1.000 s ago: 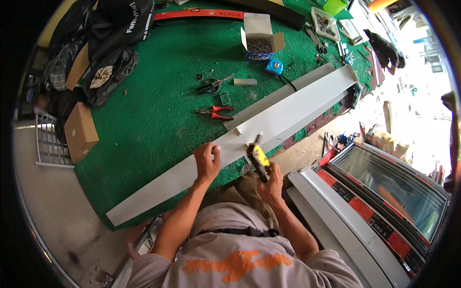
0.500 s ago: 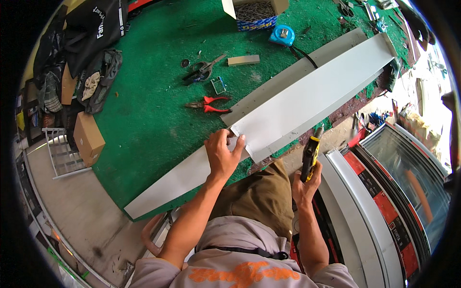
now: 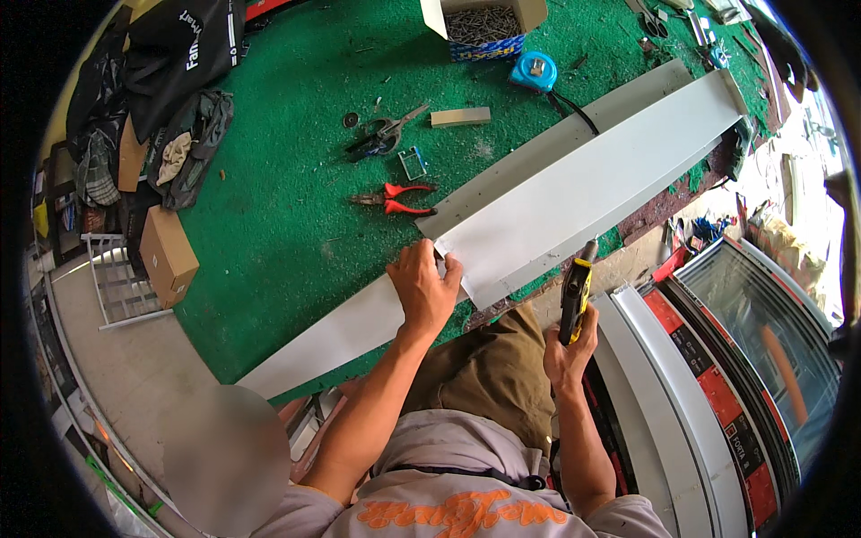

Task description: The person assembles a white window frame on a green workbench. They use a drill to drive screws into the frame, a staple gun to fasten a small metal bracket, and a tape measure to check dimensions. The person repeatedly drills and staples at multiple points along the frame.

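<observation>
Down at the near edge of the green-covered workbench (image 3: 296,224), the left hand (image 3: 424,289) lies on top of the long grey sheet-metal strip (image 3: 574,188). Its fingers are curled loosely over the metal at the spot where a second, lower length of the same grey metal (image 3: 332,336) runs out from under the upper piece toward the lower left. The hand presses on the sheet without closing around anything; the thumb sits on the near side and the knuckles are bent.

The right hand (image 3: 567,345) is off the bench, below its edge and above the person's brown trousers. It is wrapped tight around the lower end of a yellow-and-black hand tool (image 3: 576,291), which stands nearly upright with its dark tip just short of the strip's near edge, not touching it as far as can be told.

The strip runs diagonally from the upper right corner of the bench down to the left hand. Just beyond it on the green surface lie red-handled pliers (image 3: 399,197), grey snips (image 3: 386,136), a small wooden block (image 3: 460,117), a blue tape measure (image 3: 534,72) and an open carton of screws (image 3: 484,27). A brown cardboard box (image 3: 166,255) sits at the bench's left end.
</observation>
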A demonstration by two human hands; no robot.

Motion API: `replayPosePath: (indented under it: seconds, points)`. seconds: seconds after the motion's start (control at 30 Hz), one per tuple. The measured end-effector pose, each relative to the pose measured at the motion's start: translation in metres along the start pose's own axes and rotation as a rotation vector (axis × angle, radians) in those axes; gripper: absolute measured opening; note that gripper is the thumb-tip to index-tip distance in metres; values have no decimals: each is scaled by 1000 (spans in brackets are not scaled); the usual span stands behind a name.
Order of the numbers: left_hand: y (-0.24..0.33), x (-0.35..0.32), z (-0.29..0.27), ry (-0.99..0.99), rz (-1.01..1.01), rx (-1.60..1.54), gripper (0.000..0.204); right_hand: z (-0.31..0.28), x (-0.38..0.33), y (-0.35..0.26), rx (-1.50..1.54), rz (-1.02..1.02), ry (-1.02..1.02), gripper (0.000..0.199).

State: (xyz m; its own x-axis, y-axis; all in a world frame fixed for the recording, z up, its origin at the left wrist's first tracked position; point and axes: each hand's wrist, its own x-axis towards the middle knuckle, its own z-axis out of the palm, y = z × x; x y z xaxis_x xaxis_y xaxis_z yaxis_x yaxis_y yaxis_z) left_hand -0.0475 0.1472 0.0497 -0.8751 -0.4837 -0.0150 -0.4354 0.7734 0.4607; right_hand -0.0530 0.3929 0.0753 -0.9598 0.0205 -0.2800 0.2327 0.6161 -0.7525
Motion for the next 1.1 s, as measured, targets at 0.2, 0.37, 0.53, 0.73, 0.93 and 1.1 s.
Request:
replayPosePath:
  seconds: [0.2,0.37,0.53,0.73,0.93,1.1]
  points:
    - [-1,1,0,-17,2,6,21,1,-6,2,18,-6,9,48]
    - [-1,1,-1,-40,-3,25,20,3,-7,-3,44,-4,21,48]
    - [-2,2,-1,-47,10,34,21,6,-9,-11,29,-40,17,46]
    - [-4,6,-14,-198,-35,-49,20,3,-19,-29,31,-57,-54,52]
    - [-55,15,-44,-139,54,-348,32,-20,-35,-60,141,-57,-471,56]
    - [-85,13,-35,-531,123,-387,61,-3,-49,-89,-97,-196,-600,56]
